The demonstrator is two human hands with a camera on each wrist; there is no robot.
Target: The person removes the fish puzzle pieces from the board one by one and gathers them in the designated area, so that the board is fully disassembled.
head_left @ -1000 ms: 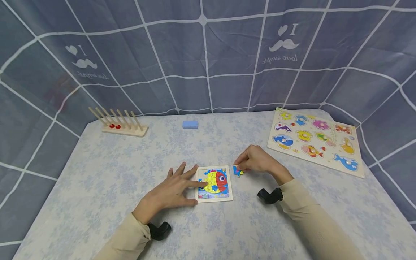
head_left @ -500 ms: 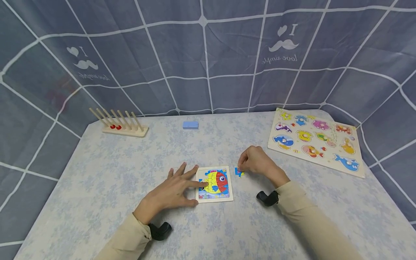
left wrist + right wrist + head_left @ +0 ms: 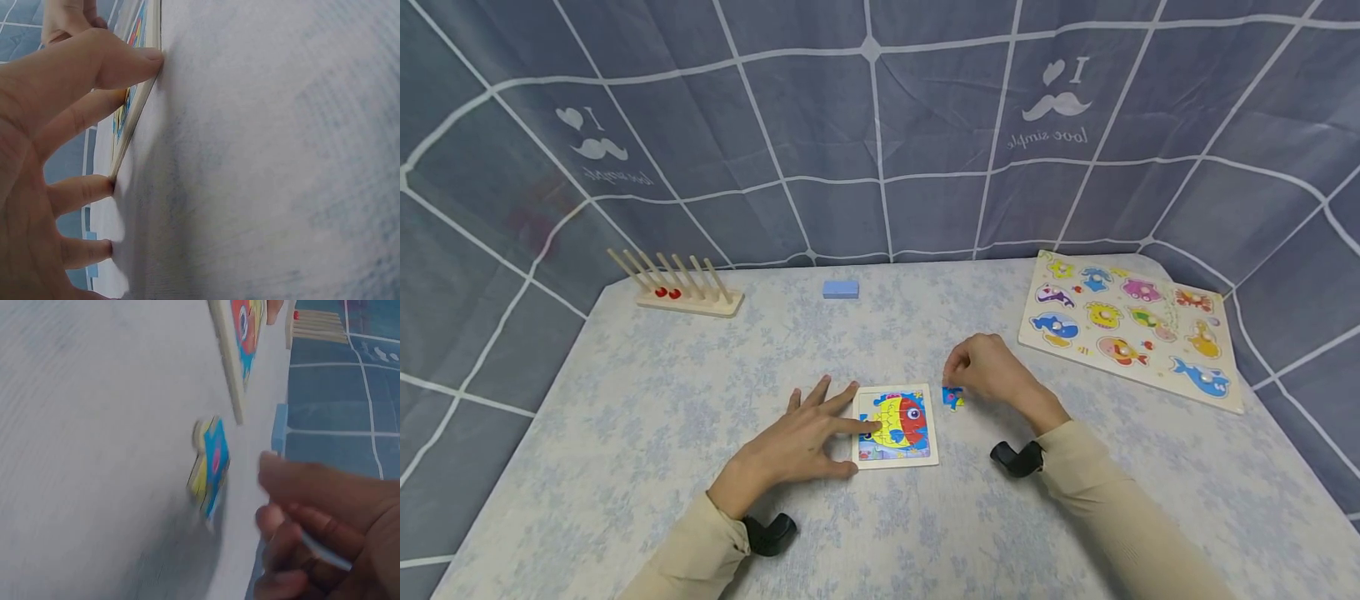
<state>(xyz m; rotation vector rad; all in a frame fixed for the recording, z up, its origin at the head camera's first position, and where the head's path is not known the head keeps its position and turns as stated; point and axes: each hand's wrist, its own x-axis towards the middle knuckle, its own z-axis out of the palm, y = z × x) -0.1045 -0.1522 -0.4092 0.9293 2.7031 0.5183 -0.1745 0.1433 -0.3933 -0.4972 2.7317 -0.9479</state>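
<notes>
Spread fingers hide part of a puzzle

In the head view, the left hand (image 3: pixel 801 437), fingers spread, covers some of one fish puzzle (image 3: pixel 902 427), lower centre. Just right lies one loose piece (image 3: pixel 952 399), its upper edge partly hidden by the right hand (image 3: pixel 996 371), which, blurred in the right wrist view, curls loosely, holding nothing. At left, one peg stand (image 3: pixel 691 304) carries two red beads (image 3: pixel 675 293); at right, one animal board (image 3: pixel 1157 375).
</notes>
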